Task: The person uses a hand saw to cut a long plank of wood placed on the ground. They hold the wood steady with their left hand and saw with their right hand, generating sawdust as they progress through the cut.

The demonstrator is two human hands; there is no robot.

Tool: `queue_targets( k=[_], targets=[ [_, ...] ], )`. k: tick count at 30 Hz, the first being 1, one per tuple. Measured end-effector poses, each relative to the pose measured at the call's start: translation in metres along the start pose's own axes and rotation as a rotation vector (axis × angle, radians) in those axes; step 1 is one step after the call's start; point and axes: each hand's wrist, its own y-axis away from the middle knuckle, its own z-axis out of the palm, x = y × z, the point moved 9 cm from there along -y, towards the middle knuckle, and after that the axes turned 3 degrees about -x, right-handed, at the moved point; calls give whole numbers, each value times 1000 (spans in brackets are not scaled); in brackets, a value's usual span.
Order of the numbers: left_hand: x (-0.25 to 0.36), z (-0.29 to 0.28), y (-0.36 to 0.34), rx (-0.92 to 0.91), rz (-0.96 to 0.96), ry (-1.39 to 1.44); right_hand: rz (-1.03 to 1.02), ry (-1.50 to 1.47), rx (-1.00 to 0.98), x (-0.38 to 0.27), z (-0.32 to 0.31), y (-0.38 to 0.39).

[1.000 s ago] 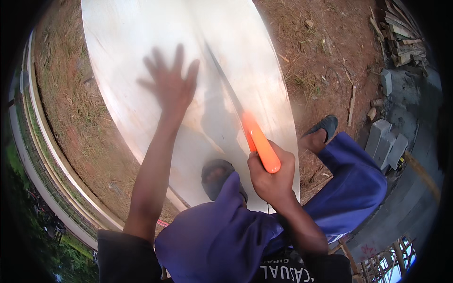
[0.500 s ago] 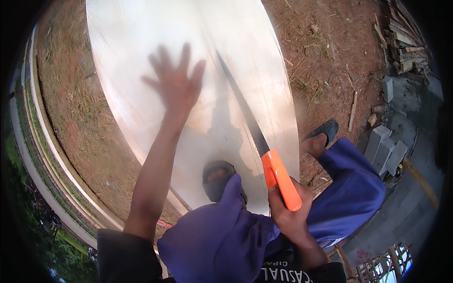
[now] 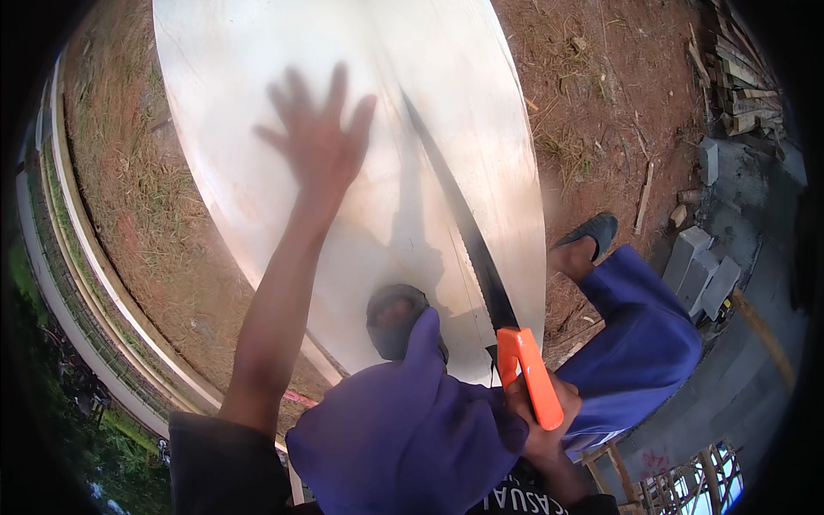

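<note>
- The right hand [image 3: 549, 416] is closed firmly around the orange handle of the saw [image 3: 534, 378], low in the view and just beside the bent right knee.
- The left hand [image 3: 326, 142] lies palm down on the pale sheet [image 3: 215, 112], fingers fanned wide and pinching nothing; it is left of the blade and apart from it.
- The saw is over the right part of the sheet, its toothed blade [image 3: 462, 215] slanting away from the handle to a tip near the left thumb. Whether the tip sits in a slit or only on the surface, I cannot tell.
- A dark shoe [image 3: 396, 322] rests on the sheet between the forearms; the other shoe [image 3: 592, 236] is on the soil to the right.
- What could go wrong, as I judge it: the blade could jump sideways toward the thumb if its teeth catch — or bend if pushed off line. The sheet could shift or pinch the blade if hand and foot press unevenly. The trouser leg [image 3: 635, 343] could snag on a long pull.
- Containers: I can make out none; stacked timber [image 3: 742, 73] and grey blocks [image 3: 699, 266] lie loose at right.
</note>
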Motion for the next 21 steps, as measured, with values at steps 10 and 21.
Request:
queue_targets(
  k=[10, 21],
  targets=[
    [-12, 4, 1, -38, -26, -70, 87, -64, 15, 8, 49, -113],
    [9, 5, -12, -25, -2, 9, 0, 17, 7, -22, 88, -209]
  ],
)
